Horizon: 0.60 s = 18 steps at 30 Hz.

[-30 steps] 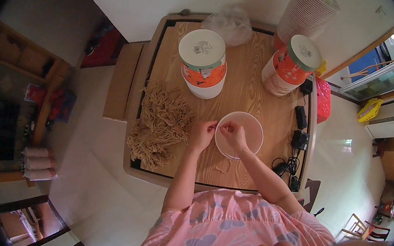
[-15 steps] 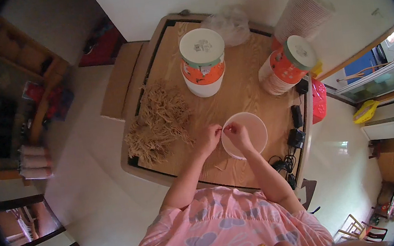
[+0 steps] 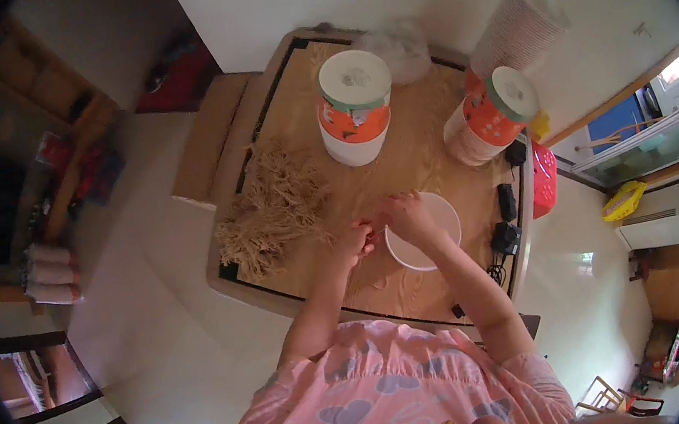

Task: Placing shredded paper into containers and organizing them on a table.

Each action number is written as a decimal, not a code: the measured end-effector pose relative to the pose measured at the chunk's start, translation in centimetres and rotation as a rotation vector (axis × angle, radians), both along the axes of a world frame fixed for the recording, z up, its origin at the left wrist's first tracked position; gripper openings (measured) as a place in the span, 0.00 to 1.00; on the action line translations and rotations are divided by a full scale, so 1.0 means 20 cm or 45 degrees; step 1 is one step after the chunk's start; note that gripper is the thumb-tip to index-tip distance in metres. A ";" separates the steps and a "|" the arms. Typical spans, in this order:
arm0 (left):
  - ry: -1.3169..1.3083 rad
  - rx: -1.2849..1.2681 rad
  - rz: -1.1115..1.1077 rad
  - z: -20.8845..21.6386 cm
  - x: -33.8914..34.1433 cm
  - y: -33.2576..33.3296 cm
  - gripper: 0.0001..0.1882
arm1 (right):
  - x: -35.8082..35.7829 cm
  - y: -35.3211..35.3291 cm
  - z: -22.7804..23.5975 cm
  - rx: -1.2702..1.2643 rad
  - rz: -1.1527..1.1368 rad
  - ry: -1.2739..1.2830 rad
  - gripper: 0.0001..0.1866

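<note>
Close together at the near middle of the table, my two hands meet beside a white round tub (image 3: 455, 236). My left hand (image 3: 359, 240) is closed, its fingertips pinched left of the tub's rim; whatever it grips is too small to make out. My right hand (image 3: 409, 219) reaches across the tub's left rim, fingers curled toward the left hand, and anything in them is hidden. Part of the tub's inside is covered by my right hand. Left of my hands lies a heap of tangled tan, dry, stringy strands (image 3: 276, 207).
Behind stands a lidded white-and-orange bucket (image 3: 356, 126); another bucket (image 3: 487, 124) is at the right, near a tall stack of cups (image 3: 516, 33). A clear plastic bag (image 3: 396, 50) lies at the back. Black adapters (image 3: 506, 237) line the table's right edge, by a red basket (image 3: 545, 180).
My right hand has turned and moved slightly up over the tub's rim, its fingers curling left. My left hand has drawn slightly down and left. The view has shifted a little.
</note>
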<state>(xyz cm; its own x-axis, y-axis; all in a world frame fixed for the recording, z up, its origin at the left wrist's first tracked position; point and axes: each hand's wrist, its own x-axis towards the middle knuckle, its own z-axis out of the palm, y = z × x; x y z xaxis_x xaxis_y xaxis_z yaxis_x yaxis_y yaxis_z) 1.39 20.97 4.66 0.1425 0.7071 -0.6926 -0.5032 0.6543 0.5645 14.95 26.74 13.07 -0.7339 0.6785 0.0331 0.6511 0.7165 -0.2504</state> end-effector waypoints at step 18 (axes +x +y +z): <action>0.154 0.468 -0.168 0.02 0.13 0.02 0.09 | 0.17 0.08 -0.20 -0.779 -0.464 0.160 0.09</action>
